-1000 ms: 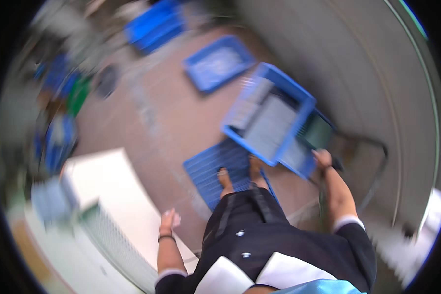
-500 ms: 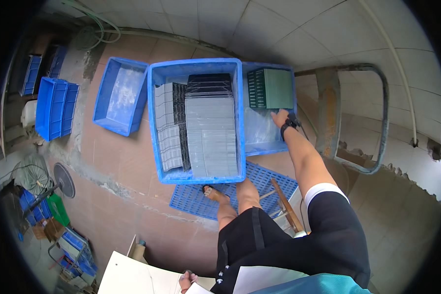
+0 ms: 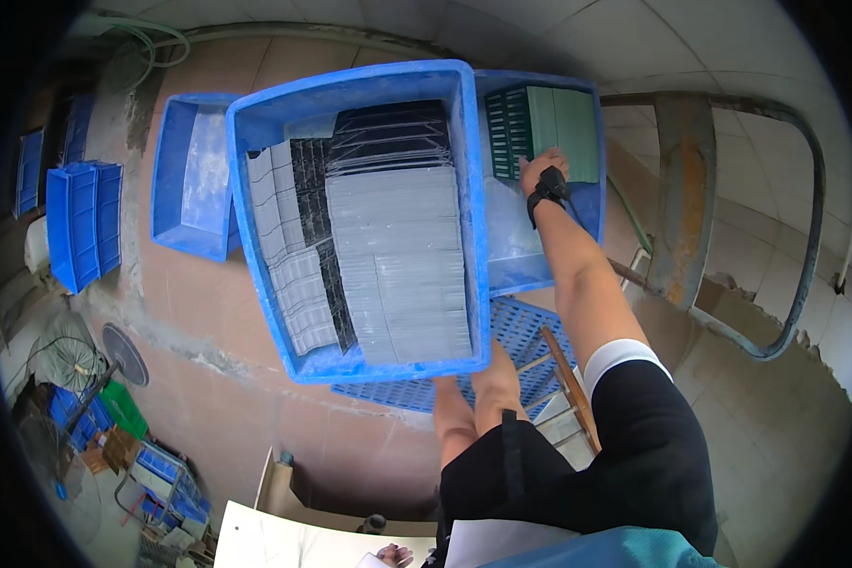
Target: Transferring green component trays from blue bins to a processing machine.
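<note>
My right hand (image 3: 544, 172), with a black band on its wrist, reaches into the blue crate (image 3: 523, 280) at the back right. Its fingers are closed over the near edge of a stack of flat green pieces (image 3: 577, 133) with a slotted dark-green side; how many pieces they grip is hidden. My left hand (image 3: 395, 555) shows only in part at the lower edge, beside a cream board (image 3: 284, 541). Its fingers are loosely bent and apart, with nothing visible in them. Between the hands stands a large blue crate (image 3: 480, 312) packed with grey and black flat pieces (image 3: 398, 256).
Another blue crate (image 3: 182, 180) lies to the left, and stacked blue crates (image 3: 85, 227) stand farther left. A metal tube frame (image 3: 809, 237) is at the right. Under my legs are a blue slotted mat (image 3: 383, 396) and a wooden-edged stool (image 3: 570, 388).
My right hand has moved from the crate floor just below the green stack onto its near edge. The view has shifted, and my left hand sits farther right in the picture.
</note>
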Action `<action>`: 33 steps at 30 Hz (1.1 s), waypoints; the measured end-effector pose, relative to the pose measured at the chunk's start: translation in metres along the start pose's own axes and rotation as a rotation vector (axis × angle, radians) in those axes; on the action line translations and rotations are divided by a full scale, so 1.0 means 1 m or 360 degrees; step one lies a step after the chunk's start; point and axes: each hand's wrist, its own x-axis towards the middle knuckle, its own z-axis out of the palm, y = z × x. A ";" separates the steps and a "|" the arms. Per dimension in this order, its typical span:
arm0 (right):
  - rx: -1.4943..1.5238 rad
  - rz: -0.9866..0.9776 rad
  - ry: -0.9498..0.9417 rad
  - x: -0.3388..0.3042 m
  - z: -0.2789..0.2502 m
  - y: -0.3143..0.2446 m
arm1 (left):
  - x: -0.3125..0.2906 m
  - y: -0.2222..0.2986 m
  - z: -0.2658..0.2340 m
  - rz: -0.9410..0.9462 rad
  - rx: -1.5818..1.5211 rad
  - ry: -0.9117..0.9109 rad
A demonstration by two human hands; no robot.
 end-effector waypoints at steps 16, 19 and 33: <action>0.0521 0.0321 -0.0208 0.008 -0.009 -0.037 | -0.007 0.010 0.003 0.0048 0.0027 0.0002; 0.0444 0.0204 -0.0456 0.008 -0.013 -0.042 | -0.013 0.000 -0.003 0.0036 -0.0006 0.0029; 0.1539 0.0308 -0.1401 -0.069 -0.063 0.120 | 0.002 -0.040 -0.009 0.0332 -0.0223 -0.0170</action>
